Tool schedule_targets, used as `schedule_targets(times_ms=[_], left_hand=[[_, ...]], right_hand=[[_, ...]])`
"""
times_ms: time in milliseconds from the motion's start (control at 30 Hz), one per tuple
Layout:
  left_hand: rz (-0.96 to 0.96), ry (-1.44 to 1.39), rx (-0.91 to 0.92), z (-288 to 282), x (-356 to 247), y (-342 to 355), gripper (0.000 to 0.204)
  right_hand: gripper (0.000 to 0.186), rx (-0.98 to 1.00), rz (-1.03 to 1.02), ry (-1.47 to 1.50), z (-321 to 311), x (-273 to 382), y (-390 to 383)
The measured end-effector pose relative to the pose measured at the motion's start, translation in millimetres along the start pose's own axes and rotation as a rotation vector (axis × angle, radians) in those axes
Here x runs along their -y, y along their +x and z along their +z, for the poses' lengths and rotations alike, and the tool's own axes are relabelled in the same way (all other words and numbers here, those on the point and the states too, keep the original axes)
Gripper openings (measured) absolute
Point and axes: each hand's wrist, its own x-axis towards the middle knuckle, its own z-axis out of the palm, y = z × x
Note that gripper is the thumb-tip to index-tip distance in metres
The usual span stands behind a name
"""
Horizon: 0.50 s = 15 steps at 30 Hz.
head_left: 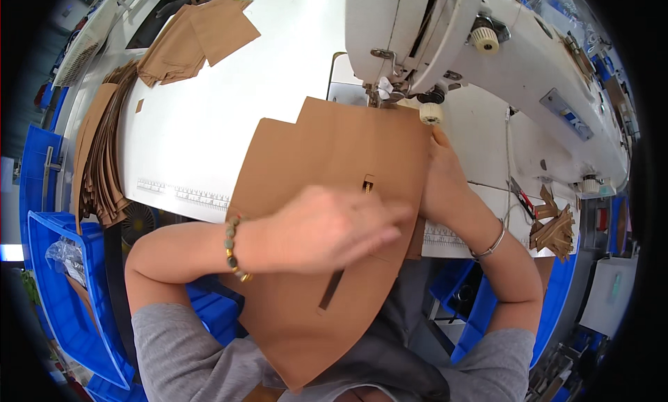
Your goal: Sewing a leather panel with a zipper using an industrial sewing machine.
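Observation:
A large brown leather-like panel [334,141] lies across the table edge, its far edge by the presser foot of the white sewing machine [379,96] and its near pointed end hanging over my lap. It has a small slot with zipper teeth [368,185] and a longer dark slot [331,289]. My left hand [334,228], blurred by motion, is over the middle of the panel with its fingers stretched out to the right, holding nothing. My right hand [444,176] grips the panel's right edge just below the machine head; some of its fingers are hidden.
Brown cut pieces [174,44] lie at the far left, beside a thick stack of brown pieces [104,148] at the table's edge. Red-handled snips [522,197] and brown scraps [554,231] sit at the right. A blue bin [49,256] stands at the left.

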Motion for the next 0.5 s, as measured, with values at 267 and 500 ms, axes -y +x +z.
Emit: schedule_targets(times_ms=[267, 500], left_hand=[[-0.334, 0.248, -0.119, 23.7, 38.1, -6.7, 0.061], [-0.37, 0.331, -0.094, 23.4, 41.0, 7.9, 0.054]], right_hand=[[0.054, 0.05, 0.054, -0.019, -0.8, 2.7, 2.3], [0.072, 0.011, 0.026, -0.019, -5.4, 7.9, 3.9]])
